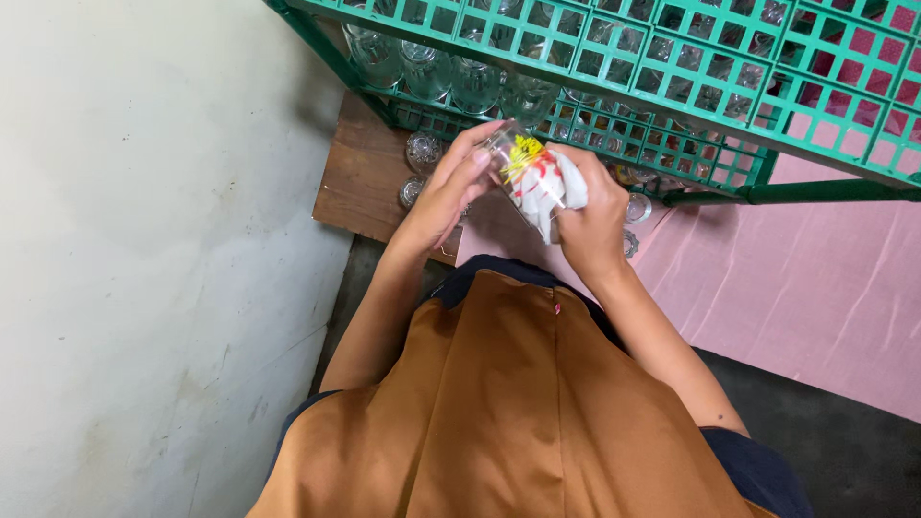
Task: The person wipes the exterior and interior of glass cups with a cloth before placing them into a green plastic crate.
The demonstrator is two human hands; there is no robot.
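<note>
Your left hand (443, 197) grips the clear glass (510, 158) by its wall; your right hand (590, 221) clutches the cloth (552, 187) stuffed inside. The glass looks light, slippery and fragile, so hold the wall, not the rim.

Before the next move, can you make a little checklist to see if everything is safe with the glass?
1. Left hand grips the glass: ok.
2. Right hand holds the white cloth against the glass: ok.
3. Glass free of cracks: cannot tell.
4. Glass fully dry: cannot tell.
5. Other glasses on the wooden board stand apart from the hands: ok.
6. Green rack has a free slot: cannot tell.
</note>
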